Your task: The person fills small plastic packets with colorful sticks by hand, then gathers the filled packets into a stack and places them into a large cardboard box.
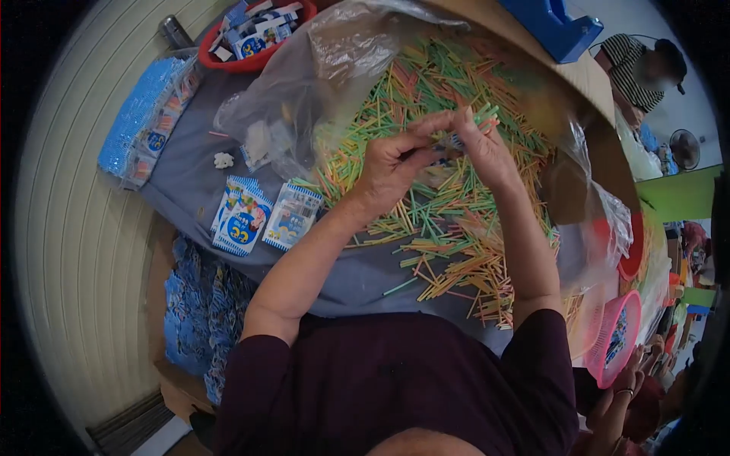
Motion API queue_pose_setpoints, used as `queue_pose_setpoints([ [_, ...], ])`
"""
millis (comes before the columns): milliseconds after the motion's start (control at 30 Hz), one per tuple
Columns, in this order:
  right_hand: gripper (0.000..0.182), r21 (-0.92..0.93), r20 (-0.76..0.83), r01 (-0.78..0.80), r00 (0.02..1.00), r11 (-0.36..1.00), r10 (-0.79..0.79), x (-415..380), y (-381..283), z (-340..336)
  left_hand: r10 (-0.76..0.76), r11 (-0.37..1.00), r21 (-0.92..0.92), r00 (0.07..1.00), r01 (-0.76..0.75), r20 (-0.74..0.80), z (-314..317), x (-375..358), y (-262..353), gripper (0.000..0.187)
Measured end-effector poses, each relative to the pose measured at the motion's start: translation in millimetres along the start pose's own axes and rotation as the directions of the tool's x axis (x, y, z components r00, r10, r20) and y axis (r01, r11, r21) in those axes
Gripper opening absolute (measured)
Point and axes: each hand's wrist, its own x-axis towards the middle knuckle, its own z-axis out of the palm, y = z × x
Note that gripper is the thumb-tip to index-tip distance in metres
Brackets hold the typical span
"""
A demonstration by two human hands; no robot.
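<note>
My right hand (pixel 489 152) is closed round a small bunch of green and orange straw-like sticks (pixel 485 116), whose ends stick out above the fingers. My left hand (pixel 391 171) is beside it, thumb and fingers pinched on a small blue-and-white packet (pixel 454 142) that lies between the hands and is mostly hidden. Beneath both hands spreads a large heap of thin coloured sticks (pixel 426 205) in green, yellow and orange. Left of my left forearm, several blue-and-white printed packets (pixel 243 220) lie on the grey cloth (pixel 182 178).
At top left stand a red basin (pixel 255 61) of small packets and a clear bag of blue packs (pixel 144 121). Clear plastic sheeting (pixel 346 53) borders the heap. A blue tape dispenser (pixel 563 30) is at top right, a pink basket (pixel 608 334) lower right. Other people sit at right.
</note>
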Motion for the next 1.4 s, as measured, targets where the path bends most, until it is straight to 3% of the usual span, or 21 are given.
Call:
queue_pose_setpoints([
  [33, 0.061, 0.034, -0.026, 0.076, 0.997, 0.997, -0.075, -0.6, 2.6, 2.5, -0.29, 0.957, 0.032, 0.957, 0.289, 0.007, -5.5, -7.5, 2.9, 0.031],
  [267, 0.061, 0.026, 0.016, 0.137, 0.99, 0.99, -0.137, 2.3, -3.5, 4.6, -0.267, 0.931, -0.266, 0.963, 0.249, -0.031, 3.6, -6.0, -0.9, 0.033],
  [367, 0.059, 0.128, 0.041, 0.087, 0.995, 0.988, -0.093, 4.0, -3.0, 3.4, -0.253, 0.935, -0.263, 0.967, 0.236, -0.036, 5.8, 0.0, 8.3, 0.03],
  [433, 0.059, 0.057, 0.043, -0.025, 0.999, 0.998, 0.023, 6.2, -1.7, 1.8, -0.372, 0.913, -0.182, 0.928, 0.364, -0.01, -1.4, -5.0, -0.3, 0.03],
  [467, 0.06, 0.046, 0.048, 0.188, 0.981, 0.981, -0.19, 13.3, 14.4, 0.7, -0.411, 0.866, -0.31, 0.912, 0.392, 0.005, -0.8, -3.7, 1.6, 0.027],
  [500, 0.06, 0.062, 0.048, 0.176, 0.983, 0.983, -0.179, 13.3, 17.9, 3.7, -0.44, 0.806, -0.431, 0.898, 0.406, 0.022, -0.1, -1.9, 1.5, 0.025],
  [567, 0.072, 0.137, -0.132, 0.11, 0.987, 0.984, -0.092, 15.1, 17.8, 4.3, -0.437, 0.843, -0.366, 0.899, 0.395, -0.035, -1.7, -2.0, -10.4, 0.022],
  [700, 0.078, -0.003, -0.316, 0.216, 0.926, 0.976, -0.206, 19.4, 10.8, 11.5, -0.436, 0.845, -0.365, 0.899, 0.39, -0.048, -1.0, 1.6, -18.2, 0.02],
  [733, 0.078, 0.0, -0.314, 0.215, 0.927, 0.977, -0.204, 19.3, 12.5, 10.0, -0.427, 0.837, -0.407, 0.902, 0.365, -0.069, -0.1, 1.4, -19.4, 0.02],
  [800, 0.079, -0.158, 0.017, 0.031, 0.999, 0.987, -0.029, 17.1, 17.5, 5.4, -0.411, 0.837, -0.418, 0.91, 0.354, -0.051, 0.8, 0.4, -19.7, 0.019],
  [867, 0.077, -0.129, -0.016, -0.008, 1.0, 0.992, 0.006, 17.8, 19.1, 6.6, -0.397, 0.834, -0.431, 0.917, 0.345, -0.034, 0.0, -2.0, -18.8, 0.019],
  [933, 0.075, 0.083, -0.304, 0.138, 0.947, 0.987, -0.107, 21.2, 22.0, 3.0, -0.469, 0.771, -0.506, 0.882, 0.386, -0.041, -4.4, -4.0, -16.1, 0.021],
  [967, 0.052, 0.115, -0.354, 0.218, 0.92, 0.969, -0.165, 17.5, 19.9, 0.0, -0.474, 0.771, -0.505, 0.879, 0.387, -0.05, -7.9, -4.8, -14.0, 0.021],
  [1000, 0.052, 0.125, -0.348, 0.213, 0.924, 0.969, -0.158, 13.2, 25.2, -3.3, -0.461, 0.802, -0.467, 0.883, 0.373, -0.086, -11.5, -4.0, -9.4, 0.022],
  [1067, 0.03, -0.028, -0.032, 0.06, 0.998, 0.998, -0.061, -0.1, 38.1, -6.1, -0.418, 0.855, -0.402, 0.894, 0.328, -0.161, -18.5, -6.7, -17.7, 0.022],
  [1100, 0.025, -0.087, -0.066, 0.043, 0.997, 0.995, -0.049, -2.6, 34.9, -1.4, -0.429, 0.85, -0.403, 0.89, 0.339, -0.155, -20.1, -10.4, -11.8, 0.022],
  [1167, 0.024, -0.106, -0.103, 0.064, 0.992, 0.992, -0.075, -9.0, 31.8, 0.4, -0.389, 0.919, -0.068, 0.921, 0.388, -0.003, -23.4, -13.1, 10.0, 0.019],
  [1233, 0.023, -0.121, -0.134, 0.087, 0.986, 0.989, -0.103, -12.8, 26.3, -2.0, -0.463, 0.882, -0.094, 0.886, 0.463, 0.013, -23.4, -21.6, 13.4, 0.018],
  [1300, 0.021, 0.22, 0.114, 0.01, 0.993, 0.976, -0.036, -11.6, 18.7, -5.6, -0.303, 0.928, 0.242, 0.952, 0.283, 0.049, -34.6, -36.0, 8.1, 0.021],
  [1367, 0.018, 0.156, 0.063, -0.075, 0.996, 0.985, 0.066, -6.3, 49.5, -15.5, -0.249, 0.88, 0.423, 0.968, 0.218, 0.019, -40.0, -42.0, 14.2, 0.025],
  [1400, 0.016, -0.483, 0.097, -0.095, 0.982, 0.87, 0.161, -5.0, 54.0, -15.1, -0.051, 0.901, 0.432, 0.999, 0.049, -0.007, -40.1, -43.2, 16.3, 0.024],
])
